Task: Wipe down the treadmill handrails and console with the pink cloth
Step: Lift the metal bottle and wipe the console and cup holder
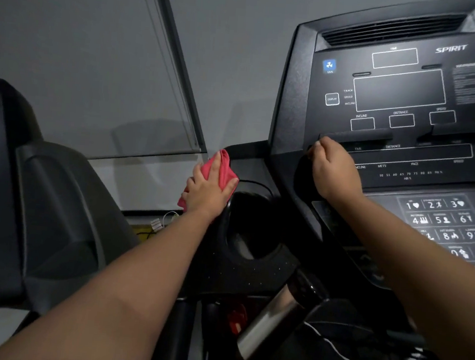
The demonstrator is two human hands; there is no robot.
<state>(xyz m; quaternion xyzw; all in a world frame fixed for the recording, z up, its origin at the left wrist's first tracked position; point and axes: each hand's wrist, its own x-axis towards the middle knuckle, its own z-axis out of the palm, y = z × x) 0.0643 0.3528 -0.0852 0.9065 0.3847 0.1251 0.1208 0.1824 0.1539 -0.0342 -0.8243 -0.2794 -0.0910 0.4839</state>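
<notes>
Beside the round black cup holder [250,227]: crumpled pink cloth [226,168], pressed under left hand [209,190], fingers spread, for wiping. Right hand [336,172] curled round black plastic treadmill console [296,98] edge, likely bracing.

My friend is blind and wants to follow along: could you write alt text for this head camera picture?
A person's left hand presses a pink cloth flat against the black rim beside the treadmill's cup holder. Their right hand curls round the left edge of the dark Spirit console, above its number keypad.
</notes>
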